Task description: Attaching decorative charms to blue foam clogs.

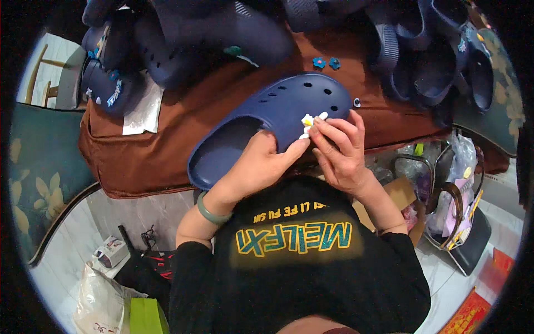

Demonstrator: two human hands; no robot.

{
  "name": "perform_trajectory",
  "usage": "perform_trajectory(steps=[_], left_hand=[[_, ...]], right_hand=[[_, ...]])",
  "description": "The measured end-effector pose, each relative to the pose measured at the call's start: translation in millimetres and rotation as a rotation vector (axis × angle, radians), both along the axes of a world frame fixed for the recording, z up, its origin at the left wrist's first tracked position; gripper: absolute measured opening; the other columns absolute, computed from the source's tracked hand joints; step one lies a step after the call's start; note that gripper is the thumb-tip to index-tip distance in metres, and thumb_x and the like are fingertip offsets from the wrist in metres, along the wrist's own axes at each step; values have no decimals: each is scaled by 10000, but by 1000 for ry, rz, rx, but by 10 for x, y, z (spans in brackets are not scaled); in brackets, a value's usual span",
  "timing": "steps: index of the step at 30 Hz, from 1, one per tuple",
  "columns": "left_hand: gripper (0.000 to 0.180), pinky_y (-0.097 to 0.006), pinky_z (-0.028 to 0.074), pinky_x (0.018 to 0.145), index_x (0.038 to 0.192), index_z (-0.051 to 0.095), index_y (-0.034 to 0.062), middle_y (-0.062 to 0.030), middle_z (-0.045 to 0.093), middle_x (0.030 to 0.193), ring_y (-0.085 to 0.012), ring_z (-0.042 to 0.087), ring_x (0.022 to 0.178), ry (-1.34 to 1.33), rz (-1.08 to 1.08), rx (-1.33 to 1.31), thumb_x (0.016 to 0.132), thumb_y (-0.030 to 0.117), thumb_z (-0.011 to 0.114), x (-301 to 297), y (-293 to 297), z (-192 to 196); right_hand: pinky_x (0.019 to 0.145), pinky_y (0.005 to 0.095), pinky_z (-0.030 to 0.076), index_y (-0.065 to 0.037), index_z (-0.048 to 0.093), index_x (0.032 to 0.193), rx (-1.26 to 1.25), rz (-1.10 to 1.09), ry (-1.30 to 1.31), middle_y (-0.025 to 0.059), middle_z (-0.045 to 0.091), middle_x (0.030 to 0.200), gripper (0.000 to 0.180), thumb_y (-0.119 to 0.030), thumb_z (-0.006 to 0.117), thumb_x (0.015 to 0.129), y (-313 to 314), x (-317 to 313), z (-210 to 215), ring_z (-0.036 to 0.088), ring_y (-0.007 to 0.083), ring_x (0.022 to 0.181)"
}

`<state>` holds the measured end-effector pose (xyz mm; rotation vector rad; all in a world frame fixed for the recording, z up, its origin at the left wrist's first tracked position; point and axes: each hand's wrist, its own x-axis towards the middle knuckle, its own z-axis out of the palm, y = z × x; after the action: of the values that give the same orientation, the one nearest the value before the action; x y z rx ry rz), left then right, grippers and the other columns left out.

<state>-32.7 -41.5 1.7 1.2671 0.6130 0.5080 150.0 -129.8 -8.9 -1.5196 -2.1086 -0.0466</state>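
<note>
A navy blue clog (289,108) with round holes in its upper lies slanted on the brown cloth, toe to the far right. My left hand (250,167) grips the clog at its opening; its fingers are hidden inside and its thumb presses on the upper. With bent fingers, my right hand (340,147) pinches a white and yellow shoe charm (307,121) against the upper. Just past the toe lies a small black and white charm (357,102). Two blue flower charms, a left one (319,63) and a right one (334,63), rest farther back.
Brown cloth (139,161) covers the work surface. More navy clogs are heaped at the back left (222,39) and back right (434,61). A white packet (142,108) lies at the left. Below right stand a cardboard box (397,195) and a basket (453,222) with plastic bags.
</note>
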Motion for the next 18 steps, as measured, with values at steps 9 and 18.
perform_trajectory(steps=[9,18], left_hand=[[295,-316,440,908,1159,574,-27,-94,641,1106,-161,577,1005,3,41,45,905,122,595,1,-38,23],[323,-316,432,914,1172,562,-29,-86,631,1115,-162,568,999,-3,30,17,898,135,612,1,-30,45]], right_hand=[[884,383,443,-41,647,1055,-115,-228,606,113,603,1090,255,-65,678,803,149,478,-45,571,275,993],[766,299,499,-24,652,1031,-109,-391,316,116,610,1025,190,-24,644,841,255,924,-407,615,242,900]])
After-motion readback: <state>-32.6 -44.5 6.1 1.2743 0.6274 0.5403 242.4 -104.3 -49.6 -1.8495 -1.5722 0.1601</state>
